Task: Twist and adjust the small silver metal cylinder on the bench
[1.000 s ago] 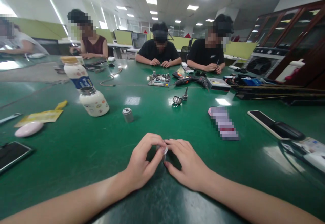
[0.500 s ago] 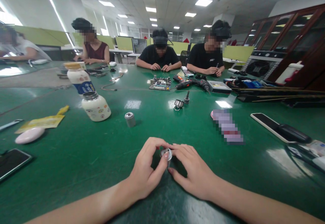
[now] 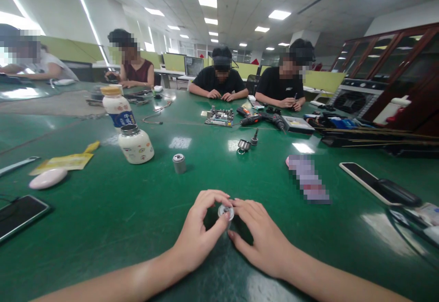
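A small silver metal cylinder, with a round detail on its top face, stands on the green table between my hands. My left hand pinches its top rim between thumb and bent fingers. From the other side, my right hand curls around its body, fingertips behind and thumb in front; the exact contact is partly hidden. Farther off to the left is a similar silver cylinder, upright, with holes in its top. Beyond my hands lie a metal lid-like part with a ring and a dark knurled piece.
At left are a cream jar, a bottle, a yellow packet, a white oval object and a phone. A circuit board and power drill lie ahead. Co-workers sit across the table.
The camera view has shifted slightly, so the far scene sits lower. The cylinder's top face looks a little different under my left thumb. Both hands stay around it.
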The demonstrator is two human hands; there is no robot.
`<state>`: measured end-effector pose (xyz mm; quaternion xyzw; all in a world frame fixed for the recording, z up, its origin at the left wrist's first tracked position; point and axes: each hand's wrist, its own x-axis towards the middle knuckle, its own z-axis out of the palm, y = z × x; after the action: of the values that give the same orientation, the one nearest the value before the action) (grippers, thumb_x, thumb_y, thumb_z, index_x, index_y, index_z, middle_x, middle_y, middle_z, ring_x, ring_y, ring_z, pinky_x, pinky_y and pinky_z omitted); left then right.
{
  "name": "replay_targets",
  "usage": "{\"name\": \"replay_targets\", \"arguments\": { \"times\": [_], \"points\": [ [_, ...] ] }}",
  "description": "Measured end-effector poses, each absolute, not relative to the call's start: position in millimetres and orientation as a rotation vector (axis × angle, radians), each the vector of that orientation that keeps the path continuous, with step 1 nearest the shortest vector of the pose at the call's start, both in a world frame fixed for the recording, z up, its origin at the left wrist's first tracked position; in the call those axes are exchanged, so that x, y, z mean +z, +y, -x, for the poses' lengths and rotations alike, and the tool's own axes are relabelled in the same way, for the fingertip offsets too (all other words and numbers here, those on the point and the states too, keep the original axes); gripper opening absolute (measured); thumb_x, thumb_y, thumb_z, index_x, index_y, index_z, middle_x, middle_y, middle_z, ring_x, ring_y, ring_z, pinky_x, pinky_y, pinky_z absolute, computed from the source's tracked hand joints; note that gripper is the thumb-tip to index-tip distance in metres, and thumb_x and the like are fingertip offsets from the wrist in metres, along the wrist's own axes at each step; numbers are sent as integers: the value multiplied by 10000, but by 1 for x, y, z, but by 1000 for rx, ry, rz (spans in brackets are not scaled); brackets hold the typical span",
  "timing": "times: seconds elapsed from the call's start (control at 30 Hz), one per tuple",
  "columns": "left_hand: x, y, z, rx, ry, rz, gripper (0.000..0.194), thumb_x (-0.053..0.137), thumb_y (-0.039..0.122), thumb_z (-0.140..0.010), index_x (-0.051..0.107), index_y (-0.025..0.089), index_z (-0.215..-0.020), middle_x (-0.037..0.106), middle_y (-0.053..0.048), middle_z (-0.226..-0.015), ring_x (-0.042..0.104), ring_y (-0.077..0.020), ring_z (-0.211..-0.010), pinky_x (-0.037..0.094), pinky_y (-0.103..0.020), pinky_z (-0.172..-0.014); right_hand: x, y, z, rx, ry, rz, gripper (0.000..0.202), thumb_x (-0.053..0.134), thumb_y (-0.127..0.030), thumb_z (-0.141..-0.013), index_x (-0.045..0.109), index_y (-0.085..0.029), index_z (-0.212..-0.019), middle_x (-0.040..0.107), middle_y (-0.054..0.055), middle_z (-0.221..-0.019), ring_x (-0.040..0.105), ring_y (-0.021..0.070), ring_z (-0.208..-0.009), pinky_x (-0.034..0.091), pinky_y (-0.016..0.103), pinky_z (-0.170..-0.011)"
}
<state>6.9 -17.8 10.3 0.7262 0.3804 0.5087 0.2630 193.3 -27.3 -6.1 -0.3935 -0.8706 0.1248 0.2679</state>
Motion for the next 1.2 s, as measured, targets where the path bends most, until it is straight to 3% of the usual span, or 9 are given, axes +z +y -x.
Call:
{"name": "replay_targets", "arguments": {
  "times": [0.23,0.43,0.57,0.77,0.93,1.2],
  "points": [
    [6,-20,-8,1360,1032,-1862,53,608,241,-851,634,200,-829,666,-65,-947,618,-202,-950,508,-357,-837,-6,-29,-193,408,-2278,1088,318,575,-216,-844,496,-205,-1152,585,109,-1221,508,251,-1189,422,466,-1002],
    [10,-13,-7,1255,954,-1811,92,629,267,-854,650,184,-822,679,-54,-894,639,-178,-874,508,-317,-792,4,-33,-191,512,-2304,979,102,572,-158,-816,556,-223,-893,619,43,-1099,565,195,-1064,461,364,-921],
    [11,-4,-5,1219,902,-1813,119,642,291,-848,684,179,-853,698,-65,-923,651,-184,-899,507,-323,-825,7,-36,-192,423,-2407,979,272,574,-213,-848,608,-261,-1114,533,53,-1308,475,213,-1226,406,401,-1025],
    [12,0,-2,1213,982,-1800,144,634,315,-852,717,198,-872,710,-56,-959,643,-184,-964,491,-311,-885,6,-38,-194,276,-2593,1095,507,505,-328,-925,403,-309,-1421,362,75,-1496,330,246,-1374,304,498,-1115],
    [10,8,3,1379,1169,-1826,164,627,351,-850,713,217,-893,711,-24,-915,645,-161,-881,493,-283,-832,6,-37,-195,272,-2631,1181,575,472,-405,-941,297,-311,-1480,282,64,-1543,274,244,-1412,245,509,-1150],
    [-1,25,12,1243,1586,-1866,255,577,441,-852,734,265,-945,738,-21,-969,633,-215,-934,471,-375,-876,8,-37,-195,314,-2628,1201,541,458,-416,-940,344,-312,-1458,269,27,-1549,258,233,-1421,235,504,-1160]
  ]
}}
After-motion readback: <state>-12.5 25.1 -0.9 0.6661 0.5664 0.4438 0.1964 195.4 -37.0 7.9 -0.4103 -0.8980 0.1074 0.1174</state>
